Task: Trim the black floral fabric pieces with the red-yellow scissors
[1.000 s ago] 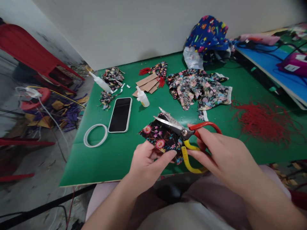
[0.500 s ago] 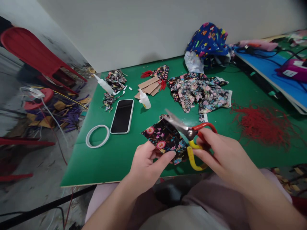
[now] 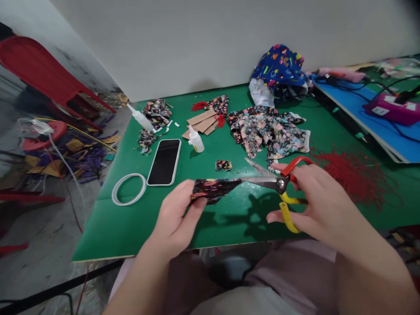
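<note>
My left hand (image 3: 177, 214) pinches a piece of black floral fabric (image 3: 215, 189) by its left end and holds it edge-on above the green table (image 3: 138, 223). My right hand (image 3: 316, 201) grips scissors (image 3: 278, 183) with one red and one yellow handle loop. Their blades are open and point left, with the tips at the fabric's right end. A small floral scrap (image 3: 223, 165) lies on the table just beyond the fabric.
A phone (image 3: 164, 161) lies face up beside a white tape ring (image 3: 129, 188). Two glue bottles (image 3: 196, 140), brown card pieces (image 3: 203, 123), a floral fabric pile (image 3: 267, 131), a blue printed cloth (image 3: 280, 65) and red threads (image 3: 354, 175) lie farther back. Red chairs (image 3: 39, 74) stand left.
The fabric has turned from lying flat to edge-on. My right hand has drawn the scissors to the right and reopened them. A small cut-off scrap now lies on the table.
</note>
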`<state>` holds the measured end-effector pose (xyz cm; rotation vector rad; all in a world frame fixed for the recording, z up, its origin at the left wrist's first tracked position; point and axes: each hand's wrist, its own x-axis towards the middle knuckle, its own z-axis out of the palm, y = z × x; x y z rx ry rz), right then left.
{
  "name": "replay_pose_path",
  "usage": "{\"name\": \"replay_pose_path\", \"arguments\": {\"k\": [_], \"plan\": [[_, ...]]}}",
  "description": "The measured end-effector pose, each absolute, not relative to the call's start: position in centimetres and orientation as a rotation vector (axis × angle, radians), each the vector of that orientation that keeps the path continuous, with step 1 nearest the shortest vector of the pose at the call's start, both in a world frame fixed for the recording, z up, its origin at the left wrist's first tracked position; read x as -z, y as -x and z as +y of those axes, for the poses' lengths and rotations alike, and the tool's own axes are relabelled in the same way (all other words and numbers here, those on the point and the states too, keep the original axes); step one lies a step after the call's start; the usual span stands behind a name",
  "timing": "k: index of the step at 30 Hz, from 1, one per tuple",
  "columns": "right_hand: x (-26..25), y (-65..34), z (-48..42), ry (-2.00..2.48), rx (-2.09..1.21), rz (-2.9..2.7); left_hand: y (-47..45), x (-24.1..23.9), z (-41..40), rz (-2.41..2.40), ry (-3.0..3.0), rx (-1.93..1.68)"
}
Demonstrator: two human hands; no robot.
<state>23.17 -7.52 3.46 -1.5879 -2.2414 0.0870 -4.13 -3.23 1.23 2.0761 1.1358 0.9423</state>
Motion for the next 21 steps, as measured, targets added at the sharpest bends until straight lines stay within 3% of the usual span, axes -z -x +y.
{"name": "replay_pose_path", "arguments": {"k": [9,21], "plan": [[-2.8,-23.39,-7.48,1.374,0.096,-2.255,5.25,-1.84,-2.26,1.12,-2.353,-0.898],[-2.72,-22.88,-7.32,1.446,0.123,-2.225,5.1,-1.66,-2.39,1.054,-2.322,-0.857]]}}
